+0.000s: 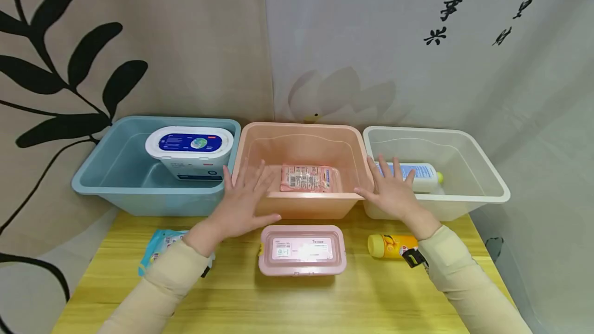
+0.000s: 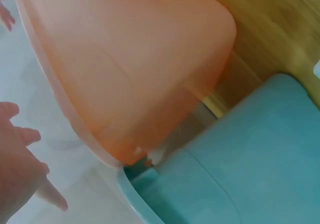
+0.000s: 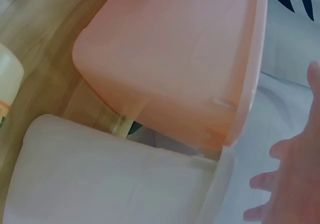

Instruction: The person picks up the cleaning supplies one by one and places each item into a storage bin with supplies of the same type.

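Observation:
My left hand (image 1: 238,202), fingers spread, is over the front corner where the blue bin (image 1: 153,202) meets the orange bin (image 1: 308,205). Fingers splayed too, my right hand (image 1: 394,192) is above the front rims of the orange bin and the white bin (image 1: 464,199). Neither hand holds anything. A white tub with a blue label (image 1: 190,151) stands in the blue bin, and a pink packet (image 1: 308,178) lies in the orange one. Inside the white bin lies a white bottle (image 1: 422,171), partly hidden by my right fingers. Both wrist views show spread fingers above the bins' rims.
In front of the orange bin, a pink lidded box (image 1: 302,250) sits on the wooden table (image 1: 297,303). A blue packet (image 1: 158,245) lies partly under my left sleeve. Beside my right wrist is a yellow bottle (image 1: 392,246). Curtains (image 1: 334,40) hang behind the bins.

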`<state>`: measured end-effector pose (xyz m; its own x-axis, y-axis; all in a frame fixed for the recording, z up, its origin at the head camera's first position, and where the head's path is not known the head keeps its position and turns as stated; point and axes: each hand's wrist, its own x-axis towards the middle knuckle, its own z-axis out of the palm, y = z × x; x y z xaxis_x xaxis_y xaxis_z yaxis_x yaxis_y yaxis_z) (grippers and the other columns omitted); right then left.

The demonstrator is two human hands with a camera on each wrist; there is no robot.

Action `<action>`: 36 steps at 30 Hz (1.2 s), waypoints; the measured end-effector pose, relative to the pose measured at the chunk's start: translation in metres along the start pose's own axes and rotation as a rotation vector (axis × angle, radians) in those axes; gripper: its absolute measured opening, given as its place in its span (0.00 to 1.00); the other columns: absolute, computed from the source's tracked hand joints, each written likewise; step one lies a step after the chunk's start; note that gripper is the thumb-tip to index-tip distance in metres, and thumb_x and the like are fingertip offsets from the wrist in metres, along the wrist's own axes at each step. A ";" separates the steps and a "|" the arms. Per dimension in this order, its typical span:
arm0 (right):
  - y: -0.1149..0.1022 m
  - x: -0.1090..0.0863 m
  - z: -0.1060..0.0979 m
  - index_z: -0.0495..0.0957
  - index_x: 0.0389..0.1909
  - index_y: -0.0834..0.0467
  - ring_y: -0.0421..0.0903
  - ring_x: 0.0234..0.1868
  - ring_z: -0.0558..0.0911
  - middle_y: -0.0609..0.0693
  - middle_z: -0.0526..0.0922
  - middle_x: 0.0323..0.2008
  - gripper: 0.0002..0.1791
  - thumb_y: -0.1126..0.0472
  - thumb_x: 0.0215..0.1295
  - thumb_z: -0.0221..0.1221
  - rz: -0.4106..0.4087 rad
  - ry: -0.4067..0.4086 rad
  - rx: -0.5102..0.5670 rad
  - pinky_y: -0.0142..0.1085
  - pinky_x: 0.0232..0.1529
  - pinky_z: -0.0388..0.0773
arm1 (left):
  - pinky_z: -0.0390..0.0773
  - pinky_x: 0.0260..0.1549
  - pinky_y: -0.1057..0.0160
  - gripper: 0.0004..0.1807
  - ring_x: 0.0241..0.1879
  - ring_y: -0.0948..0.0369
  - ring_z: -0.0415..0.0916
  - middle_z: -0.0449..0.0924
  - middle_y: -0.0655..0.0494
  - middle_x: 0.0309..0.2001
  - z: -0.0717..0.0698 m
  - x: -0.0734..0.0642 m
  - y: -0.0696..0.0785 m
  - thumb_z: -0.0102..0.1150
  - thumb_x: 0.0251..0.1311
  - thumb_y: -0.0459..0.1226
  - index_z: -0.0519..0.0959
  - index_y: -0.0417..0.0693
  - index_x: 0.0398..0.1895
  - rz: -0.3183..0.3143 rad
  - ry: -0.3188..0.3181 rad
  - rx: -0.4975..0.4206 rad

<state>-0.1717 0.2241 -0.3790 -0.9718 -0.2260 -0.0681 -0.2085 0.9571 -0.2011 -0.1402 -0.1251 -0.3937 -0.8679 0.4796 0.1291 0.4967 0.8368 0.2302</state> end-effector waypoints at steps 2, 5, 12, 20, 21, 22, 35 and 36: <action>0.002 0.000 0.002 0.40 0.74 0.54 0.71 0.71 0.35 0.63 0.40 0.74 0.50 0.30 0.61 0.45 -0.001 -0.001 0.003 0.76 0.57 0.30 | 0.20 0.57 0.27 0.52 0.72 0.39 0.24 0.35 0.47 0.76 0.001 -0.002 0.005 0.55 0.51 0.65 0.46 0.56 0.74 0.036 -0.009 -0.005; 0.006 0.002 0.006 0.40 0.74 0.54 0.72 0.71 0.36 0.63 0.40 0.74 0.49 0.31 0.62 0.46 0.000 0.001 0.007 0.75 0.58 0.30 | 0.24 0.58 0.26 0.52 0.73 0.40 0.25 0.35 0.48 0.76 0.003 -0.006 0.013 0.56 0.50 0.65 0.48 0.55 0.74 0.099 -0.010 0.008; 0.012 0.005 0.014 0.43 0.74 0.56 0.73 0.70 0.38 0.64 0.42 0.73 0.49 0.31 0.62 0.45 -0.006 -0.009 0.008 0.74 0.59 0.33 | 0.23 0.60 0.30 0.53 0.73 0.43 0.23 0.36 0.48 0.76 0.013 -0.015 0.034 0.58 0.47 0.66 0.51 0.55 0.73 0.182 -0.062 0.001; 0.020 0.007 0.024 0.44 0.74 0.56 0.68 0.71 0.46 0.62 0.42 0.74 0.48 0.33 0.63 0.47 -0.045 -0.020 -0.012 0.67 0.65 0.44 | 0.26 0.61 0.29 0.53 0.73 0.42 0.24 0.37 0.47 0.76 0.027 -0.024 0.050 0.56 0.48 0.67 0.50 0.55 0.74 0.272 -0.115 -0.034; 0.020 0.007 0.025 0.44 0.74 0.56 0.67 0.71 0.48 0.62 0.43 0.74 0.47 0.33 0.63 0.47 -0.056 -0.016 -0.014 0.66 0.65 0.46 | 0.27 0.61 0.28 0.53 0.73 0.42 0.24 0.37 0.47 0.76 0.029 -0.025 0.050 0.56 0.48 0.67 0.51 0.55 0.73 0.282 -0.114 -0.029; 0.021 0.008 0.026 0.44 0.74 0.56 0.66 0.71 0.49 0.61 0.43 0.74 0.47 0.34 0.63 0.47 -0.063 -0.014 -0.019 0.65 0.66 0.48 | 0.27 0.61 0.28 0.52 0.73 0.42 0.25 0.36 0.47 0.76 0.031 -0.025 0.051 0.56 0.48 0.67 0.51 0.56 0.73 0.291 -0.114 -0.033; 0.026 0.014 0.030 0.45 0.74 0.55 0.60 0.72 0.52 0.61 0.45 0.74 0.46 0.33 0.63 0.46 -0.075 -0.004 -0.032 0.65 0.65 0.48 | 0.35 0.63 0.30 0.53 0.73 0.40 0.34 0.38 0.48 0.75 0.060 -0.028 0.052 0.48 0.49 0.71 0.50 0.54 0.74 0.394 -0.184 0.033; 0.026 0.014 0.030 0.46 0.74 0.55 0.60 0.72 0.53 0.61 0.45 0.74 0.46 0.33 0.63 0.46 -0.076 -0.005 -0.031 0.65 0.66 0.48 | 0.35 0.63 0.30 0.53 0.73 0.40 0.34 0.38 0.47 0.75 0.063 -0.027 0.051 0.47 0.49 0.71 0.50 0.54 0.74 0.392 -0.196 0.038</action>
<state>-0.1877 0.2407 -0.4141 -0.9524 -0.2991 -0.0589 -0.2850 0.9423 -0.1756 -0.0911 -0.0784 -0.4458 -0.5986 0.8010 0.0135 0.7915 0.5887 0.1643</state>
